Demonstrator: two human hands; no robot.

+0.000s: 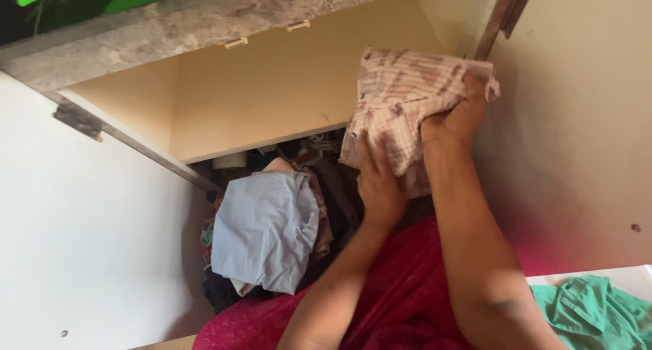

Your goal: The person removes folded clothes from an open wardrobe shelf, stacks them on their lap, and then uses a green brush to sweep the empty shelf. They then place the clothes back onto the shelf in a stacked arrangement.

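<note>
Head view: both hands, left (380, 183) & right (462, 116), pinch folded checked cloth (401, 102) above cupboard (272, 112) shelf; keep fold flat, grip even.

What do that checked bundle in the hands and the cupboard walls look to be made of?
The checked garment, held by the left hand and right hand, looks like thin woven cotton: soft folds, small buttons, matt. The cupboard wall seems laminated board, smooth and cream; its top edge looks like mottled stone, or a stone-look finish.
</note>
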